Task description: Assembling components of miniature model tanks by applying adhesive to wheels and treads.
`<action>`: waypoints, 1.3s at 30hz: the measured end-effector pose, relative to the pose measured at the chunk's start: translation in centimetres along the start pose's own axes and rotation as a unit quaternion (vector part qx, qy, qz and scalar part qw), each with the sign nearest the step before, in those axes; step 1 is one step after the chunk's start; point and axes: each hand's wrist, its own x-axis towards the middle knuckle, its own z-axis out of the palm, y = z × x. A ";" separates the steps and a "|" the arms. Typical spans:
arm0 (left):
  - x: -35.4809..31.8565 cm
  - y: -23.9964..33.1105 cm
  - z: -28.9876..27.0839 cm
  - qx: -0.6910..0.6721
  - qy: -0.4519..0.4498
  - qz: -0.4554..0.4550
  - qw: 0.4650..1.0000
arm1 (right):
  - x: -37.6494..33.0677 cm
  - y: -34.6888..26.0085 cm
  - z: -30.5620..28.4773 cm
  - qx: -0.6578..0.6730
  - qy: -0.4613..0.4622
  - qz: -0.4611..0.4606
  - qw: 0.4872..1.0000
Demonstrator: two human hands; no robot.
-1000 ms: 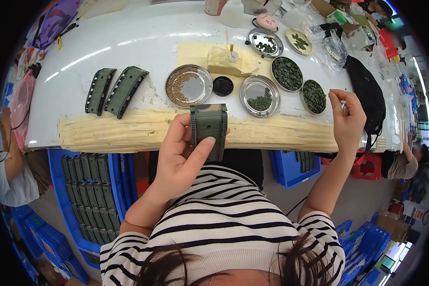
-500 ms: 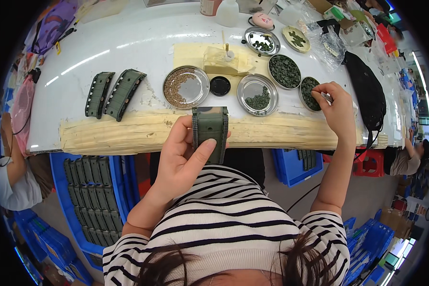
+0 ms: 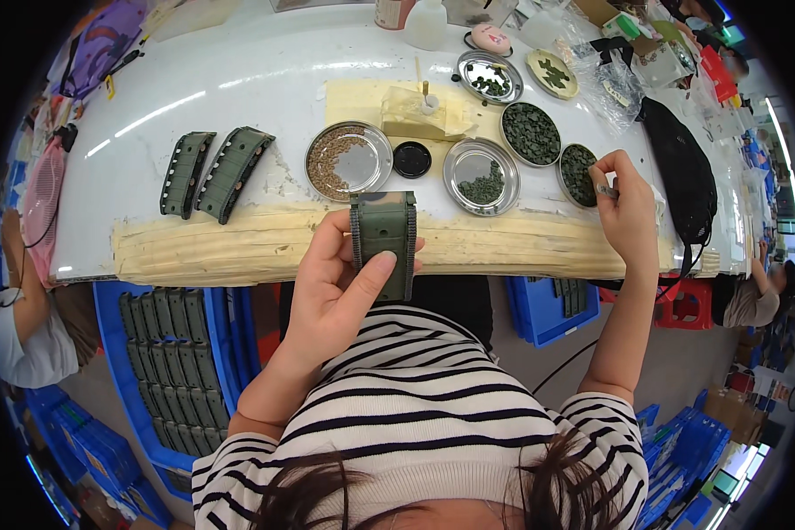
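My left hand (image 3: 327, 305) is closed around a dark green curved plastic part (image 3: 384, 221) with ridged edges. It holds the part upright in front of the table edge, with the thumb across its face. Over at the right, my right hand (image 3: 625, 199) pinches a small silvery tool (image 3: 607, 190) that looks like tweezers. Its fingertips are at the rim of a round dish of dark green bits (image 3: 577, 172), and the tool's tip is hidden. Two similar green curved parts (image 3: 182, 175) (image 3: 231, 172) lie on the table to the left.
Metal dishes hold tan bits (image 3: 327, 168), a few green bits (image 3: 480, 185) and larger green pieces (image 3: 530, 132). Between them sits a black lid (image 3: 412, 160). A taped block (image 3: 424, 115) stands behind. A black bag (image 3: 676, 168) lies right; a blue crate (image 3: 106, 353) of green parts stands lower left.
My right hand has moved slightly down, its fingers now closer over the dish. The left hand and the green part have shifted a little left and up.
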 end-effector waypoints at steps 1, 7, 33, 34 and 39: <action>0.0 0.0 -0.2 0.001 -0.001 -0.003 1.000 | -0.1 0.0 0.0 -0.005 0.002 -0.001 1.000; 0.0 0.0 -0.3 0.001 0.003 0.000 1.000 | -0.2 -0.2 0.7 0.037 0.063 -0.021 0.997; -0.3 -0.5 -0.5 0.083 0.032 0.049 0.995 | -1.7 -13.5 4.2 0.310 0.016 -0.162 0.937; -0.3 -0.5 -0.5 0.093 0.033 0.051 0.994 | -1.9 -13.8 4.0 0.304 -0.001 -0.127 0.944; -0.3 -1.0 -0.7 0.177 0.026 0.115 0.977 | -1.7 -14.0 4.3 0.324 0.024 -0.171 0.930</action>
